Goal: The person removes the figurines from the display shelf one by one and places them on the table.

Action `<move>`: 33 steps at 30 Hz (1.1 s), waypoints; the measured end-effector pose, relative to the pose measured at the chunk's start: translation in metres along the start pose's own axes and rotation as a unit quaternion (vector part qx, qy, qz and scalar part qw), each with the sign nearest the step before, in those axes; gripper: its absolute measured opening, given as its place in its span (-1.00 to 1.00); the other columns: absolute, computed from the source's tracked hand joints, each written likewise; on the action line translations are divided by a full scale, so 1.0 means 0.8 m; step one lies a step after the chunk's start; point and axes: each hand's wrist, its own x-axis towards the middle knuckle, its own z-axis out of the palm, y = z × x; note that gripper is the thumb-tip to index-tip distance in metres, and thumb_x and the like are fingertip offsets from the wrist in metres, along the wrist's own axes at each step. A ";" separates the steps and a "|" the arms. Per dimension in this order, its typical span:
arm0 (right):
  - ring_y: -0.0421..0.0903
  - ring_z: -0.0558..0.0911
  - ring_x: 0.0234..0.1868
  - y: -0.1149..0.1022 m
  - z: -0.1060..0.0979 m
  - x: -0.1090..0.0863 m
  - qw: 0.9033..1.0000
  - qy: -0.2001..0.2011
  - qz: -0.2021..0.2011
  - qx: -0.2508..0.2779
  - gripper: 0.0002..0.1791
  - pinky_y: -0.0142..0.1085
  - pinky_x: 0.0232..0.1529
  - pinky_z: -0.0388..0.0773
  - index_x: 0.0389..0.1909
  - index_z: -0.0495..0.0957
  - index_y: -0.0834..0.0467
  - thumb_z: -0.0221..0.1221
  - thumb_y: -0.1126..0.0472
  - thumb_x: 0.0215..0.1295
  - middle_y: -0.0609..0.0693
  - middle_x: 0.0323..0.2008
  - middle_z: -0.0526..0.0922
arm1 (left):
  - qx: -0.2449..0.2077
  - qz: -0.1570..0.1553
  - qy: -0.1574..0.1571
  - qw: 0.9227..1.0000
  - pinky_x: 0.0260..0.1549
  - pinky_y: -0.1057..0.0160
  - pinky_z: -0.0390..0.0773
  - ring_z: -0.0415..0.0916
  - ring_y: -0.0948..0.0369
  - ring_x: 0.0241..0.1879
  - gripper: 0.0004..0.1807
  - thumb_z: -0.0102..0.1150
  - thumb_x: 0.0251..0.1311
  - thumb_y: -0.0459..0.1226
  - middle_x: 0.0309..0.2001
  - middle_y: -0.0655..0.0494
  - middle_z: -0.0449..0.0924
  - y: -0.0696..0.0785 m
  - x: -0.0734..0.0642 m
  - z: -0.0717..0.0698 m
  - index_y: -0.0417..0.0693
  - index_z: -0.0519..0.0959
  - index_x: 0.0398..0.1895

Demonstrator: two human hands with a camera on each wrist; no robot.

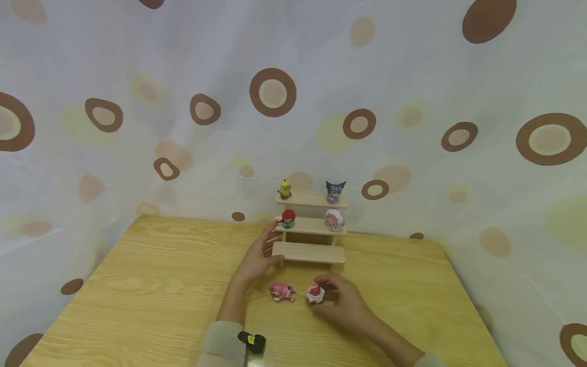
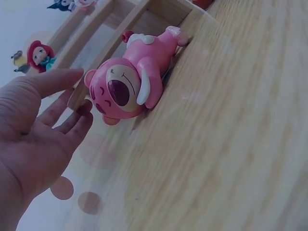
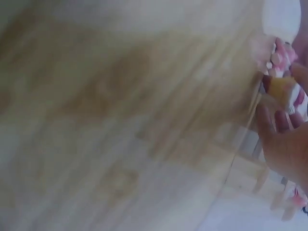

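Observation:
My left hand (image 1: 256, 260) is at the left end of a three-step wooden display stand (image 1: 308, 252), its thumb by the lowest step and its fingers along the side. In the left wrist view the left hand (image 2: 43, 120) has the stand's end between thumb and fingers. My right hand (image 1: 344, 303) holds a small white-and-red figurine (image 1: 315, 293) between thumb and fingers, low over the table; the right wrist view shows the figurine (image 3: 284, 91) partly hidden by fingers. A pink bear figurine (image 2: 139, 82) lies on its side between the hands, in front of the stand.
On the top step stand a yellow minion figurine (image 1: 285, 190) and a dark-eared purple figurine (image 1: 335, 192). A red-haired figurine (image 1: 288, 218) and a white-and-pink figurine (image 1: 335, 219) occupy the middle step. The wood-grain table (image 1: 169, 285) meets a spotted curtain (image 1: 183, 61) behind.

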 end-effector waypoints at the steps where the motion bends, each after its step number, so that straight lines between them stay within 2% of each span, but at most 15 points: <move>1: 0.16 0.65 0.18 0.000 -0.005 0.002 1.000 0.006 -0.003 -0.007 -0.32 -0.07 0.21 0.69 0.24 0.54 0.28 0.59 0.30 0.10 0.21 0.17 0.62 | 0.003 0.003 0.001 1.000 0.56 -0.24 0.13 0.25 -0.26 0.52 0.07 0.36 0.26 -0.56 0.52 -0.17 0.34 -0.001 0.000 0.000 0.22 0.07 0.72; 3: 0.16 0.62 0.21 -0.003 -0.017 0.007 0.999 0.031 -0.017 -0.024 -0.28 0.04 0.24 0.65 0.26 0.55 0.24 0.62 0.24 0.08 0.18 0.18 0.64 | 0.007 0.008 0.002 1.000 0.55 -0.23 0.16 0.29 -0.27 0.50 0.07 0.35 0.25 -0.58 0.50 -0.18 0.37 -0.002 0.000 -0.001 0.20 0.09 0.72; 5: 0.10 0.59 0.23 -0.008 -0.031 0.014 0.996 0.074 -0.040 -0.029 -0.31 0.08 0.24 0.63 0.24 0.56 0.23 0.62 0.22 0.09 0.14 0.19 0.64 | 0.011 0.011 0.004 1.000 0.54 -0.22 0.18 0.31 -0.27 0.49 0.06 0.35 0.24 -0.58 0.49 -0.17 0.39 -0.002 0.001 -0.001 0.21 0.10 0.71; 7: 0.00 0.57 0.22 -0.014 -0.048 0.024 0.990 0.125 -0.059 -0.032 -0.36 -0.04 0.23 0.63 0.22 0.57 0.24 0.60 0.24 0.13 0.12 0.19 0.62 | 0.017 0.013 0.006 1.000 0.54 -0.22 0.19 0.32 -0.27 0.48 0.06 0.35 0.25 -0.57 0.49 -0.17 0.40 -0.002 0.002 -0.001 0.23 0.11 0.71; 9: 0.01 0.52 0.26 -0.021 -0.065 0.038 0.984 0.165 -0.071 -0.019 -0.37 -0.19 0.25 0.60 0.24 0.52 0.26 0.56 0.29 0.18 0.13 0.23 0.58 | 0.022 0.016 0.006 1.000 0.53 -0.22 0.21 0.33 -0.28 0.48 0.05 0.36 0.25 -0.57 0.49 -0.17 0.40 -0.001 0.003 -0.002 0.25 0.12 0.70; 11: 0.05 0.47 0.32 -0.025 -0.080 0.055 0.980 0.189 -0.068 0.004 -0.36 -0.30 0.30 0.54 0.29 0.47 0.30 0.51 0.33 0.23 0.18 0.29 0.51 | 0.024 0.017 0.007 1.000 0.53 -0.22 0.21 0.33 -0.29 0.47 0.05 0.37 0.26 -0.56 0.49 -0.19 0.40 -0.001 0.004 -0.003 0.25 0.12 0.70; 14: 0.23 0.41 0.42 -0.025 -0.095 0.079 0.979 0.192 -0.058 0.037 -0.31 -0.19 0.41 0.50 0.37 0.38 0.33 0.47 0.36 0.28 0.23 0.36 0.44 | 0.025 0.011 0.006 1.000 0.53 -0.21 0.21 0.32 -0.29 0.47 0.06 0.37 0.25 -0.57 0.50 -0.21 0.39 0.000 0.003 -0.003 0.27 0.13 0.70; 18: 0.27 0.44 0.43 -0.017 -0.101 0.103 0.980 0.189 -0.045 0.045 -0.30 0.09 0.44 0.43 0.40 0.38 0.35 0.45 0.35 0.31 0.28 0.38 0.45 | 0.024 0.011 0.000 1.000 0.52 -0.23 0.22 0.33 -0.30 0.47 0.05 0.36 0.25 -0.57 0.50 -0.21 0.38 -0.004 0.003 -0.001 0.26 0.13 0.69; 20: 0.27 0.47 0.41 -0.013 -0.101 0.112 0.980 0.190 -0.043 0.048 -0.31 0.12 0.45 0.42 0.39 0.39 0.35 0.45 0.36 0.31 0.31 0.37 0.47 | 0.024 0.013 -0.003 1.000 0.52 -0.24 0.22 0.32 -0.30 0.47 0.03 0.36 0.27 -0.57 0.50 -0.20 0.39 -0.006 0.002 0.000 0.24 0.13 0.69; 23: 0.26 0.50 0.38 -0.011 -0.099 0.122 0.979 0.190 -0.039 0.061 -0.32 0.02 0.46 0.45 0.39 0.40 0.35 0.44 0.38 0.31 0.32 0.35 0.49 | 0.023 0.013 -0.006 1.000 0.51 -0.25 0.22 0.32 -0.31 0.47 0.02 0.35 0.28 -0.56 0.50 -0.20 0.38 -0.006 0.001 0.002 0.22 0.12 0.70; 26: 0.25 0.53 0.33 -0.016 -0.097 0.130 0.977 0.196 -0.036 0.077 -0.34 -0.18 0.40 0.52 0.38 0.40 0.39 0.42 0.43 0.31 0.34 0.32 0.50 | 0.023 0.009 -0.001 1.000 0.52 -0.24 0.22 0.32 -0.30 0.48 0.01 0.35 0.28 -0.56 0.49 -0.18 0.39 -0.004 0.000 0.001 0.24 0.14 0.69; 30: 0.22 0.60 0.18 -0.032 -0.095 0.132 0.974 0.207 -0.042 0.077 -0.44 -0.43 0.19 0.61 0.28 0.47 0.49 0.38 0.50 0.30 0.41 0.22 0.56 | 0.023 0.008 0.005 1.000 0.52 -0.21 0.23 0.32 -0.28 0.48 0.01 0.35 0.28 -0.57 0.48 -0.15 0.41 -0.003 0.001 0.000 0.28 0.17 0.67; 33: 0.10 0.65 0.01 -0.042 -0.095 0.131 0.975 0.211 -0.046 0.060 -0.53 -0.51 0.03 0.64 0.21 0.53 0.50 0.38 0.49 0.31 0.42 0.12 0.63 | 0.025 0.009 0.006 1.000 0.51 -0.22 0.23 0.33 -0.29 0.47 0.00 0.35 0.27 -0.58 0.47 -0.15 0.41 -0.002 0.001 -0.001 0.27 0.18 0.66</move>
